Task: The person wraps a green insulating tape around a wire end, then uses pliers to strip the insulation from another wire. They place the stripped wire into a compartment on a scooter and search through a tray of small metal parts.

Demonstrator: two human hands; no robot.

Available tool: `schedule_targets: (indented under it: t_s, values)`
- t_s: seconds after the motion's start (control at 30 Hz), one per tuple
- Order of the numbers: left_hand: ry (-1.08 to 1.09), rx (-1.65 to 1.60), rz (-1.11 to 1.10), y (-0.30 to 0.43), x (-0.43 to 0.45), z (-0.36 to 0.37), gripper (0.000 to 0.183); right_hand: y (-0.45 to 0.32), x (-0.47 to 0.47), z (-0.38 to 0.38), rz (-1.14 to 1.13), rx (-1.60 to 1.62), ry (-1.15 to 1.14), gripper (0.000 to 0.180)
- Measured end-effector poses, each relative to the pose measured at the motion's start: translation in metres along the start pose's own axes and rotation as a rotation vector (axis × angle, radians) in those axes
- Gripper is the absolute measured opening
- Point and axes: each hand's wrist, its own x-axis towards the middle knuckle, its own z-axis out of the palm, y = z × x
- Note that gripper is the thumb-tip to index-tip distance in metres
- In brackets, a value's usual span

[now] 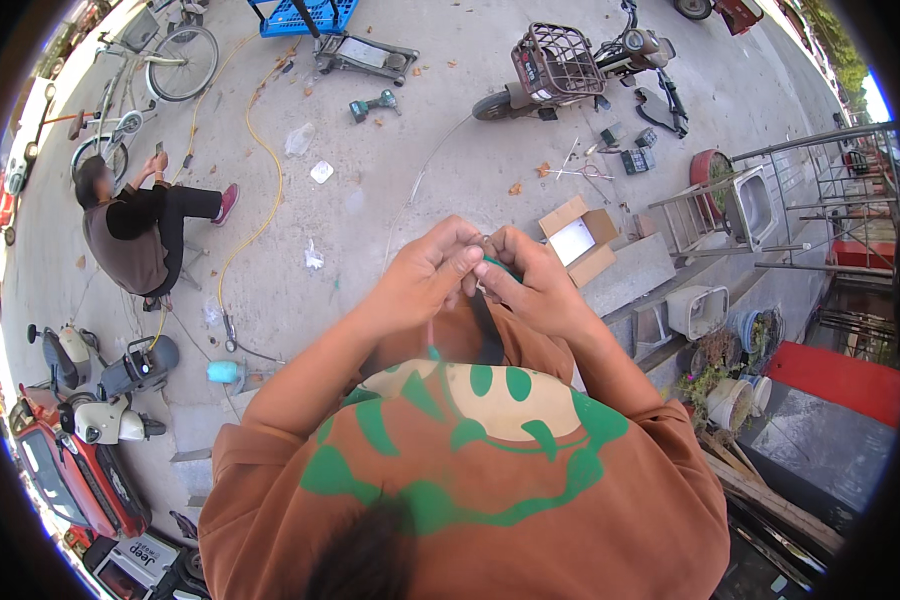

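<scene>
My left hand and my right hand meet in front of my chest, fingertips together. Between them is a small, thin green item, pinched by the right thumb and fingers; its kind cannot be made out. The left thumb and fingers are closed at its near end, and what they pinch is mostly hidden. A pinkish strand hangs below the left hand, by my brown and green shirt. An open cardboard box stands on the ground just beyond the right hand.
A person sits on a stool at the left, near a yellow hose. Ahead lie a cordless power tool, a floor jack and a scooter with a basket. Tools and small boxes lie front right; stone steps run beside me.
</scene>
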Motion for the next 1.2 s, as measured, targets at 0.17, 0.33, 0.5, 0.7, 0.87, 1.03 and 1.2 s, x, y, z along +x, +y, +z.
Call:
schedule_targets:
  t_s: [0.17,0.33,0.5,0.7,0.87,1.03,1.2]
  values:
    - [-0.016,-0.017,-0.069,0.004,-0.001,-0.002,0.017,-0.01,0.002,-0.007,0.074,-0.116,-0.051,0.027]
    - [-0.067,-0.119,-0.121,-0.008,0.003,-0.009,0.019,-0.015,0.012,-0.004,0.189,0.071,-0.179,0.024]
    - [-0.078,0.079,-0.088,0.009,-0.001,-0.011,0.031,-0.017,0.019,-0.011,0.148,0.119,-0.248,0.026]
    - [-0.114,0.019,0.015,0.017,-0.004,-0.024,0.047,-0.027,0.032,-0.003,0.091,0.136,-0.311,0.034]
    - [-0.096,0.033,0.005,0.026,-0.005,-0.038,0.048,-0.033,0.045,0.013,-0.014,0.137,-0.259,0.036]
    - [-0.129,0.009,-0.096,0.042,0.004,-0.046,0.047,-0.042,0.052,0.004,0.006,0.088,-0.261,0.039]
    - [-0.317,0.054,-0.056,0.055,0.009,-0.061,0.049,-0.054,0.053,0.006,-0.104,-0.055,-0.244,0.034]
